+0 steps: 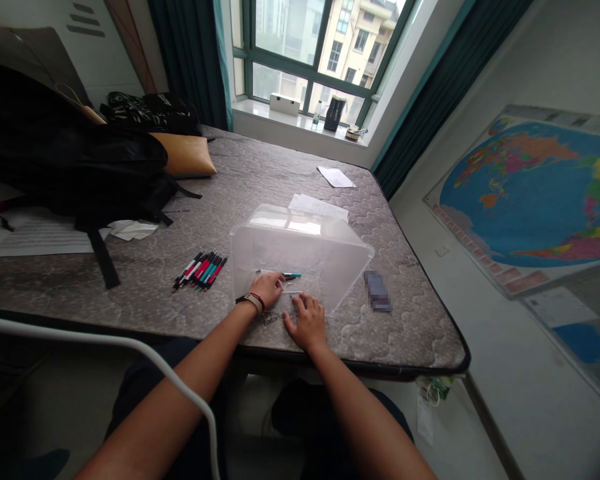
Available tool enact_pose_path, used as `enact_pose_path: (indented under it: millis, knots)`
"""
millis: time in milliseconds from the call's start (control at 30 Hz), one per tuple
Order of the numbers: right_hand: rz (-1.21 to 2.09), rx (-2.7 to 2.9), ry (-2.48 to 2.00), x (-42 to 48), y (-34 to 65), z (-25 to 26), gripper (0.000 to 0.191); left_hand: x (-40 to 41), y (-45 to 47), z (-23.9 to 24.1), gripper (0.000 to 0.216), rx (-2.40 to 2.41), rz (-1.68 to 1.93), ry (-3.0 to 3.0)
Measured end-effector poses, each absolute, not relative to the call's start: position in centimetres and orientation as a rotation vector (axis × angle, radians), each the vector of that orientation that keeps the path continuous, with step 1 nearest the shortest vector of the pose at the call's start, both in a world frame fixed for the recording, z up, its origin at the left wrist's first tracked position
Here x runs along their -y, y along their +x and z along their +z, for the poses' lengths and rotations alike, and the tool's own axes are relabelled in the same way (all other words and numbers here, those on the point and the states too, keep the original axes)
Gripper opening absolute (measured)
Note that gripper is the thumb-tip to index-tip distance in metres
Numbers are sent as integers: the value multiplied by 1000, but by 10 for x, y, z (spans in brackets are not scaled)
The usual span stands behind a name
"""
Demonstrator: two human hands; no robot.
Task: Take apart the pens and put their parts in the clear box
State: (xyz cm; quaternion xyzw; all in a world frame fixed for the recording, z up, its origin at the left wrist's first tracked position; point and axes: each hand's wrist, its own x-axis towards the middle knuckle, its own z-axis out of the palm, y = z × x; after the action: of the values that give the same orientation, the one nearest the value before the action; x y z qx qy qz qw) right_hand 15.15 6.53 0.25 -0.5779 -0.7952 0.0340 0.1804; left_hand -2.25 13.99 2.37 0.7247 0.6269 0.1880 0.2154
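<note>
A clear plastic bin (300,250) lies tipped on its side on the mattress, its opening towards me. My left hand (267,289), with bands round the wrist, reaches into the opening; its fingers are bent together, and what they hold, if anything, is hidden. By its fingertips lies a teal pen (293,275) with a dark piece beside it. A thin whitish pen-like piece (293,292) lies between my hands. My right hand (309,321) rests at the opening, thumb apart and fingers stretched towards that piece. Left of the bin, several black, red, white and teal pens (201,270) lie in a pile.
A phone-like, blurred object (378,291) lies right of the bin. Papers (320,205) lie behind it. At the left are a black backpack (75,153) and a tan pouch (187,155). A white cable (145,350) crosses in front of my left forearm. The mattress edge (380,370) is close to me.
</note>
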Motion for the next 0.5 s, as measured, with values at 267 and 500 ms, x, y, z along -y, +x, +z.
enact_pose_path:
  millis: [267, 500]
  knots:
    - [90, 2234, -1621, -64, 151, 4, 44, -145, -46, 27, 28, -1665, 734, 1835]
    - [98, 2204, -1606, -66, 152, 3, 41, -133, -34, 34, 39, -1266, 1004, 1278]
